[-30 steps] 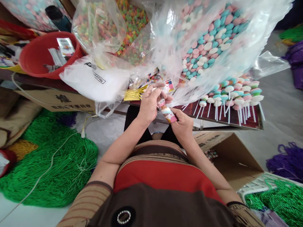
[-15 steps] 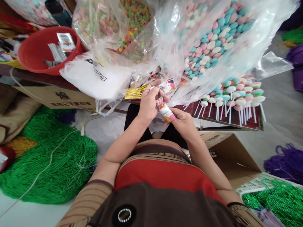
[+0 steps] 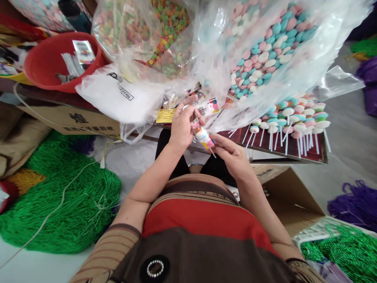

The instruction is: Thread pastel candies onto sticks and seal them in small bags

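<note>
My left hand [image 3: 183, 124] is closed round the upper part of a small clear bag with a printed card, which holds a candy lollipop [image 3: 203, 137]. Pink, white and blue candy shows through the plastic, and a white stick juts from the lower end. At that end is my right hand [image 3: 232, 155], its fingers stretched out and slightly apart beside the bag's edge. Gold twist ties [image 3: 165, 115] and printed packets [image 3: 212, 105] lie on the table just beyond my left hand.
Beyond my hands are big bags of ring candies [image 3: 172, 35] and pastel candies [image 3: 262, 55]. Several candy lollipops [image 3: 300, 118] line the table's right edge. A red basin [image 3: 38, 65] stands left. Green bead strands [image 3: 59, 208] and an open carton [image 3: 291, 192] lie below.
My right hand has drawn slightly right and its fingers have loosened from the bag's lower end, where the white stick now shows. My left hand has shifted a little left, still holding the bag.
</note>
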{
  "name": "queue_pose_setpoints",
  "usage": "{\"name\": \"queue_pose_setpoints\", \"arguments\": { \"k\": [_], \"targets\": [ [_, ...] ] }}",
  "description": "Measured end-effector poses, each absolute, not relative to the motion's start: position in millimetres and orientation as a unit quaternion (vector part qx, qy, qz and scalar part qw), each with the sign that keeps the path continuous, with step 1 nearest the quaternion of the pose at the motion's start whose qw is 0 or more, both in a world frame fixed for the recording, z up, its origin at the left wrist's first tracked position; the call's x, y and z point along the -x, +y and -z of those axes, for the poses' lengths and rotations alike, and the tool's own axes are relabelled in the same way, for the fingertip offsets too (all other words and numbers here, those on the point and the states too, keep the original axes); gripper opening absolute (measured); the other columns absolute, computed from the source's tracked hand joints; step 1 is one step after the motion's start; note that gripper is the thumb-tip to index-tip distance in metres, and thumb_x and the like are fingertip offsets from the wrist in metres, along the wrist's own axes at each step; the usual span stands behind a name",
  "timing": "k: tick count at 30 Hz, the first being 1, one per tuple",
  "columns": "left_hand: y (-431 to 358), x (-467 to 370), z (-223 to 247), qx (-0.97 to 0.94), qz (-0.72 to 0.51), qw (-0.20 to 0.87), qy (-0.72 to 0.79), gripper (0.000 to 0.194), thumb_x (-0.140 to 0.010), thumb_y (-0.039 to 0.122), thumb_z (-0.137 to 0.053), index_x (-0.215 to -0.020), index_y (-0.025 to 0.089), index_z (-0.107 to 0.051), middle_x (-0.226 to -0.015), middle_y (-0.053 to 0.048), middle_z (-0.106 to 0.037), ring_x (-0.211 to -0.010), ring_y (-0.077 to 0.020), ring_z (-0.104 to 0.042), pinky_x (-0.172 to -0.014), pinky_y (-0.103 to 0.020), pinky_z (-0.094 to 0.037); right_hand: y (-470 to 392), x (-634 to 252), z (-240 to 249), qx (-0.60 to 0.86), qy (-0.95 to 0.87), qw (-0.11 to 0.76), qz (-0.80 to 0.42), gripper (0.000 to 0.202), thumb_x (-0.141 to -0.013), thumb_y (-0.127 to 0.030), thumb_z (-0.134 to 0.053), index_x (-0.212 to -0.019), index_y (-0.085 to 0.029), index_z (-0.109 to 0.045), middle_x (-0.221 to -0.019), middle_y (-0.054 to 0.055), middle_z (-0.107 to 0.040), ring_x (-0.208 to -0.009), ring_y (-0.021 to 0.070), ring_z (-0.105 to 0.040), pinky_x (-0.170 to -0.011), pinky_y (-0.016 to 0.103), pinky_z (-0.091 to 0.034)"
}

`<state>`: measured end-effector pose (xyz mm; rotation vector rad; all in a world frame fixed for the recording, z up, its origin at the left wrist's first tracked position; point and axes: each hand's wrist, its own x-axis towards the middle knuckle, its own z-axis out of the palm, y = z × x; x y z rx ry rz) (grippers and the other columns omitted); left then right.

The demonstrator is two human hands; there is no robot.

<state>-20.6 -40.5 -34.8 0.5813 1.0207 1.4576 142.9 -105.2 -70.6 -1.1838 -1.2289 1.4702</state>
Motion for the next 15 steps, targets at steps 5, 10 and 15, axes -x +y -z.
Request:
{"name": "queue_pose_setpoints", "arguments": {
  "k": [5, 10, 15],
  "targets": [
    [-47.6, 11.4, 34.8, -0.304, -0.613, 0.597, 0.418, 0.019, -0.093, 0.032, -0.061, -0.110, 0.025, -0.067, -0.055, 0.008, -0.055, -0.045, -0.0093, -0.055, -0.046, -0.021, -0.041, -100.6, -132.6, 68.2, 0.464, -0.516, 0.432, -0.575, 0.040, -0.086, -0.052, -0.071, -0.115, -0.025, -0.077, -0.107, 0.004, -0.080, -0.095, 0.0209, -0.074, -0.082, 0.034, -0.061],
    [-51.4, 6.0, 34.3, -0.300, -0.620, 0.593, 0.417, 0.023, -0.093, 0.033, -0.063, -0.115, 0.027, -0.067, -0.057, 0.007, -0.055, -0.046, -0.0088, -0.056, -0.047, -0.021, -0.042, -101.3, -114.9, 72.5, 0.484, -0.523, 0.402, -0.575, 0.044, -0.083, -0.064, -0.072, -0.081, -0.019, -0.071, -0.063, -0.003, -0.064, -0.051, 0.0097, -0.056, -0.055, 0.024, -0.048],
    [-48.6, 10.7, 36.3, -0.305, -0.637, 0.607, 0.365, 0.039, -0.093, 0.033, -0.066, -0.132, 0.029, -0.061, -0.064, 0.007, -0.059, -0.054, -0.0094, -0.062, -0.055, -0.020, -0.048, -102.6, -113.4, 74.7, 0.486, -0.457, 0.378, -0.642, 0.057, -0.071, -0.073, -0.077, -0.064, -0.020, -0.059, -0.053, -0.004, -0.055, -0.043, 0.0084, -0.048, -0.044, 0.023, -0.040]
  ]
}}
